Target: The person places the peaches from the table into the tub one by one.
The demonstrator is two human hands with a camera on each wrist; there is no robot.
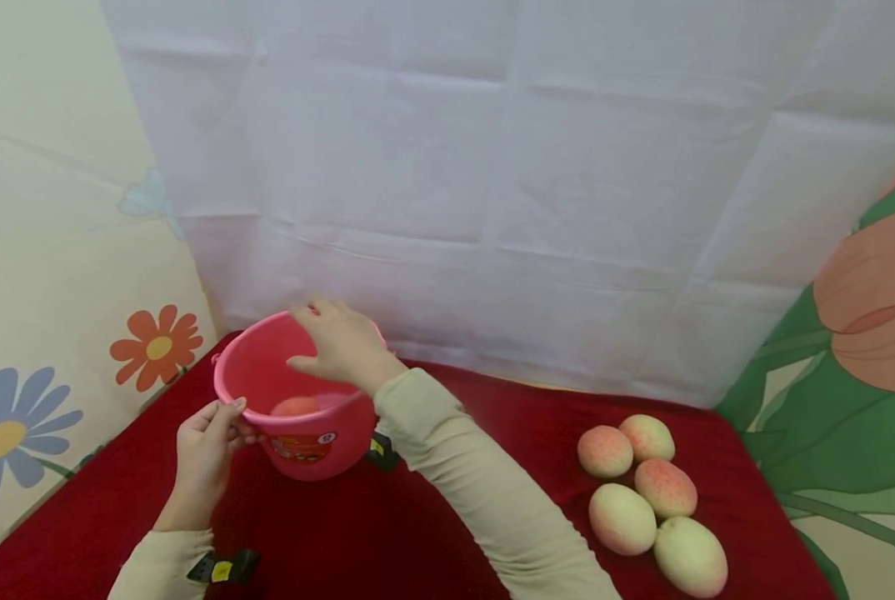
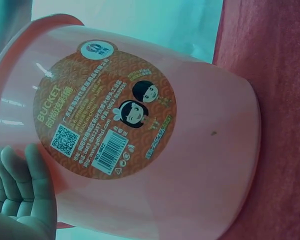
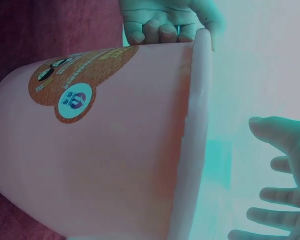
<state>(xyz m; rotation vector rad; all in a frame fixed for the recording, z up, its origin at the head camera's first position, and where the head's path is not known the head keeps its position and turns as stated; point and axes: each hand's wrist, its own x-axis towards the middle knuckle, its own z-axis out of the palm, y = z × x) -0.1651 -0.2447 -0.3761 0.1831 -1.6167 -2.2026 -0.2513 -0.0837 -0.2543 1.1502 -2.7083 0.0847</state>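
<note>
Teal tints both wrist views, and glare streaks the bucket [image 2: 200, 115].

A: Viewpoints?
B: Head: from above, facing forward and down across the tabletop [image 1: 387, 533]. Wrists: close up, each facing the side of the bucket [image 1: 346, 437], view turned sideways.
A: Shared field?
B: The label [image 2: 105, 115], in all three.

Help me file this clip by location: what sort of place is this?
Probably a staged indoor corner: a creased white sheet behind, flower-printed backdrops at both sides, and red cloth spread below.

Pink bucket [image 1: 348, 437], red cloth [image 1: 357, 542], blushed cream peaches [image 1: 622, 519].
</note>
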